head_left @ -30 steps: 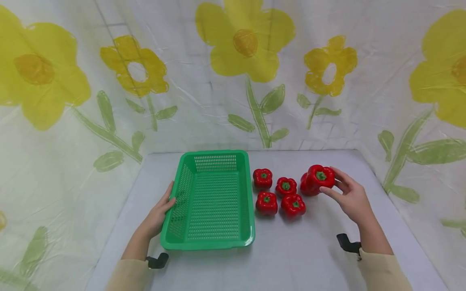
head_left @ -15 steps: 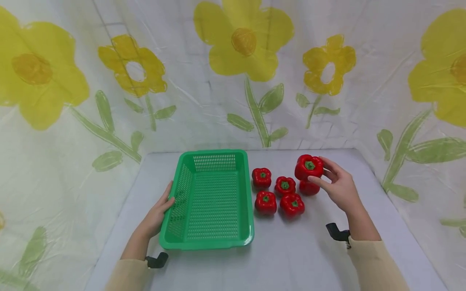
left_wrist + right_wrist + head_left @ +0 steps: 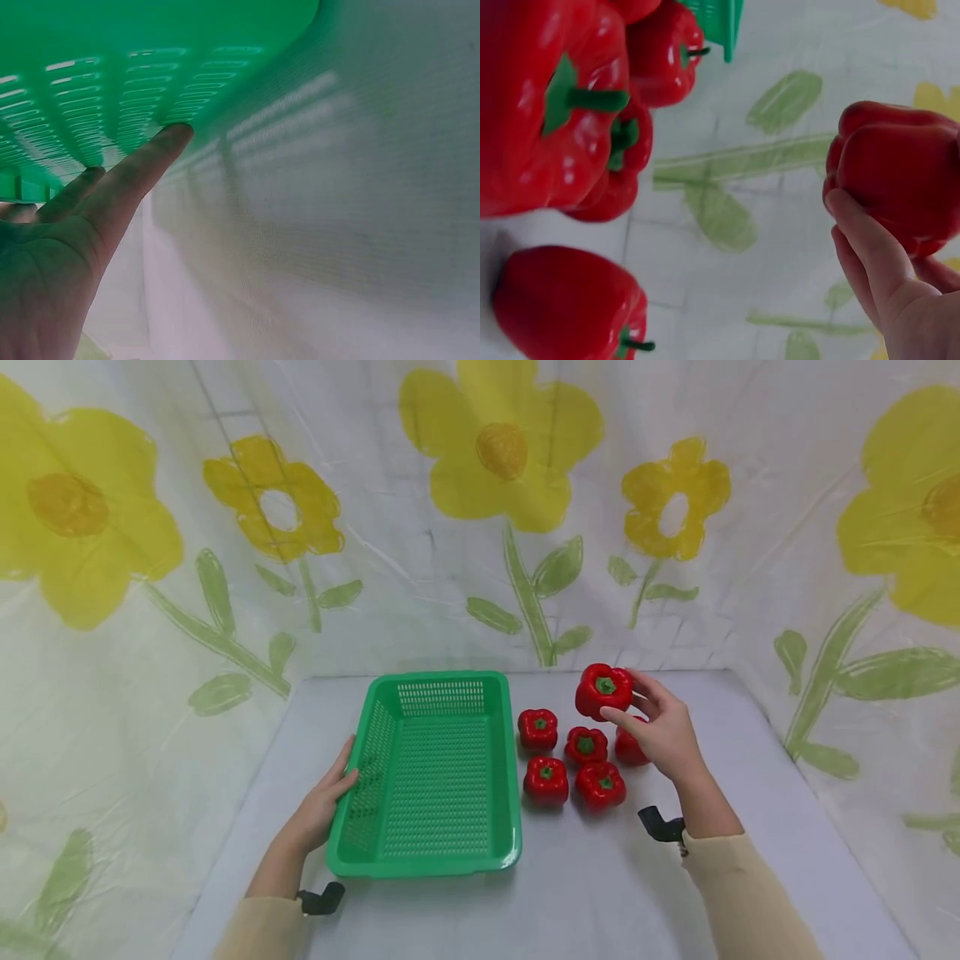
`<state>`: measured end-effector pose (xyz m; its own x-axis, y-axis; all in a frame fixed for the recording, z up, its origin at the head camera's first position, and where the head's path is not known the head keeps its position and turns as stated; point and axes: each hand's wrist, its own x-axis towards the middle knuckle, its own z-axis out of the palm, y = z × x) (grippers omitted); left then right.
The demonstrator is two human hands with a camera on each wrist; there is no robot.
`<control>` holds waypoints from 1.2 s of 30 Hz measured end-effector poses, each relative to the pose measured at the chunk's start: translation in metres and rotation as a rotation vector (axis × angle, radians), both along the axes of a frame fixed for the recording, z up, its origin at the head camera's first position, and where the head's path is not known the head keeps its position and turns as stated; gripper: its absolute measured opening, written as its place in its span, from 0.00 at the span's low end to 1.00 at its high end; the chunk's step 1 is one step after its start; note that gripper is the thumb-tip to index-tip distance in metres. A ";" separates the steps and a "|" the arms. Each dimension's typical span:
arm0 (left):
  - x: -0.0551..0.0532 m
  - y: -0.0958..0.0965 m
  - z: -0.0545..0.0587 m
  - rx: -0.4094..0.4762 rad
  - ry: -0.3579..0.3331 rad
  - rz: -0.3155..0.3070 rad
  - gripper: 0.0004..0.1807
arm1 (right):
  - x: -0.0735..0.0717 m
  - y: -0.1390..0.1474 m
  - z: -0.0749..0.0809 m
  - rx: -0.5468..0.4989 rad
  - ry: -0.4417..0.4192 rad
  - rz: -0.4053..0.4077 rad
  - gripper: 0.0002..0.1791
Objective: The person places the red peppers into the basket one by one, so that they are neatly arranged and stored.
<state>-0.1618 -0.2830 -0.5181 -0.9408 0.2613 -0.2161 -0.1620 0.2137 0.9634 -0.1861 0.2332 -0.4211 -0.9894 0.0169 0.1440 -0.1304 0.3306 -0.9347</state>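
A red bell pepper (image 3: 604, 691) is held in the air by my right hand (image 3: 663, 727), pinched between thumb and fingertips, its green stem facing the head camera. In the right wrist view the same bell pepper (image 3: 900, 180) sits against the fingers. Below it, several other red bell peppers (image 3: 546, 781) stand on the table, one partly hidden behind the right hand. My left hand (image 3: 318, 806) holds the left side of a green plastic basket (image 3: 517, 810), thumb over the rim. Its fingers (image 3: 139, 169) lie along the slotted outer wall in the left wrist view.
The basket floor (image 3: 438, 785) is a bare grid. The white table (image 3: 585, 893) reaches back to a hanging white sheet (image 3: 420, 593) painted with yellow flowers, which also closes in both sides.
My right hand has carried the bell pepper leftward and up, from beside the rightmost pepper to above the group. The left hand and the basket have stayed in place.
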 end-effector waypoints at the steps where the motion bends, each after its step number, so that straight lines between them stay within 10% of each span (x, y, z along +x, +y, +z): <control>1: 0.000 0.000 0.000 0.001 -0.001 -0.001 0.31 | -0.002 -0.003 0.001 0.005 0.001 0.007 0.44; 36: -0.004 -0.002 -0.005 0.042 0.002 -0.022 0.32 | -0.046 -0.096 0.012 -0.130 0.007 0.194 0.42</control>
<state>-0.1661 -0.2848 -0.5226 -0.9351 0.2904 -0.2031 -0.1563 0.1765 0.9718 -0.2317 0.1373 -0.4093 -0.9750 -0.1544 0.1600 -0.1865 0.1755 -0.9667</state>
